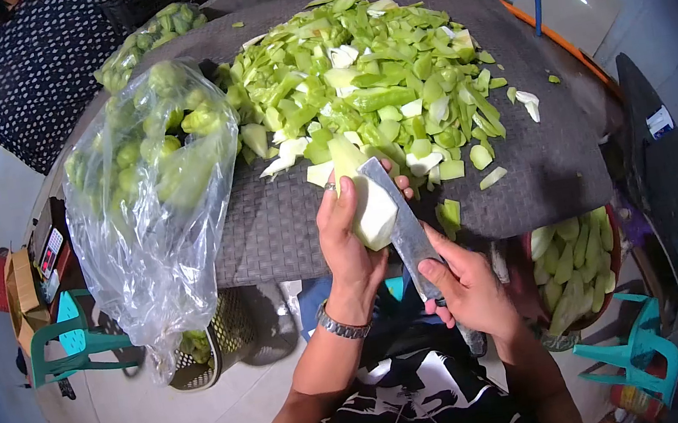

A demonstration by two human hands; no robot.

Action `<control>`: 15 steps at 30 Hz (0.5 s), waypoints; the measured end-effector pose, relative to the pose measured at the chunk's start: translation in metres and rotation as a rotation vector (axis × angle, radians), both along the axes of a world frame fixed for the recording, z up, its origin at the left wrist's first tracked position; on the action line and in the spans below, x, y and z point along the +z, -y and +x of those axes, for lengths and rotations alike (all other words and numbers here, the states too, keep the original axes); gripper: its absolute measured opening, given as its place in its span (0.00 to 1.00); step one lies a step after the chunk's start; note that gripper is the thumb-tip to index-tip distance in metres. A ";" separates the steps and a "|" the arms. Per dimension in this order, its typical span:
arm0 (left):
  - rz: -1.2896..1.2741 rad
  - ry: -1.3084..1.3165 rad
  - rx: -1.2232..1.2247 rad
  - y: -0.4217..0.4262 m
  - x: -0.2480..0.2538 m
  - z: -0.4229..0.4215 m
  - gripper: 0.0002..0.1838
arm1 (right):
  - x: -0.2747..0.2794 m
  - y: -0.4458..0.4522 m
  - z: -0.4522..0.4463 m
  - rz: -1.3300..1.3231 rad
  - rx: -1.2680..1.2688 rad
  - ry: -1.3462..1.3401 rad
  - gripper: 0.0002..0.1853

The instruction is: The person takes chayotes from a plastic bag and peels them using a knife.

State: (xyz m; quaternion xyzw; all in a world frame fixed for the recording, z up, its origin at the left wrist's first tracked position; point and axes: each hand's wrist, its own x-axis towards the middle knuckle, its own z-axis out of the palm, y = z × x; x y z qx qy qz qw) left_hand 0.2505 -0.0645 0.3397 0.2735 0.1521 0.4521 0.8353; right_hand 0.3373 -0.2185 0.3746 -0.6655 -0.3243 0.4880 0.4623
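My left hand (pixel 343 226), with a watch on its wrist, is closed around a pale, mostly peeled chayote (pixel 375 211). My right hand (pixel 467 284) grips a knife (pixel 409 239), its broad grey blade lying against the chayote's right side. Part of the handle sticks out below my fingers. Just beyond both hands, a wide heap of green peelings and white pieces (pixel 373 79) covers much of the dark woven table top (pixel 274 241). To the left of my left hand rests a clear plastic bag (pixel 158 235) with several whole green chayotes inside.
Another bag of chayotes (pixel 161 34) lies at the back left. Below the table's right edge stands a container of peeled chayotes (pixel 577 261). A plastic basket (pixel 231 333) is under the left side. Teal stools (pixel 639 347) stand on the floor. An orange pole (pixel 537 27) runs behind the table.
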 end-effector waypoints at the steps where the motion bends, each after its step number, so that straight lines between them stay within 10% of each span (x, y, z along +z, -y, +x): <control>1: -0.005 0.006 -0.003 -0.001 0.001 0.002 0.28 | 0.001 -0.001 0.001 -0.002 -0.007 -0.001 0.30; 15: 0.066 -0.026 0.038 -0.001 -0.010 0.014 0.31 | 0.017 -0.001 0.003 -0.070 -0.022 0.041 0.30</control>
